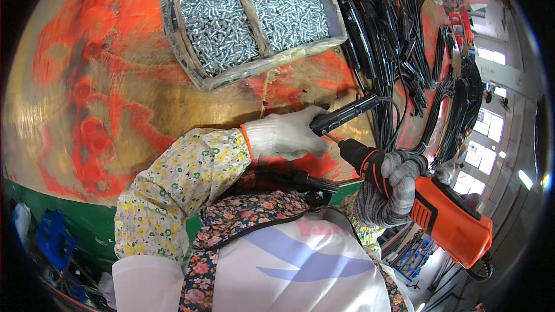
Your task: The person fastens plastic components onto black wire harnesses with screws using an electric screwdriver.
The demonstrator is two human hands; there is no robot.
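Observation:
In a white glove, my left hand [286,134] is closed around one end of a slim black plastic casing [350,112] with a black cable at its far end. My right hand [393,190], in a grey knit glove, wraps round an orange and black electric screwdriver [454,219]. The thin bit [332,137] points at the casing's near end by my left fingers; whether it touches a screw there I cannot tell. Beyond my left hand stands a divided tray [217,84] whose two compartments hold many small silver screws [283,6].
Several black casings [361,29] with cables lie right of the tray. Further right are bundles of black cable [462,110]. More black pieces [289,180] sit at the table's near edge, against my apron. The wooden table [133,81] has worn orange-red paint. A blue plastic object [55,234] is below left.

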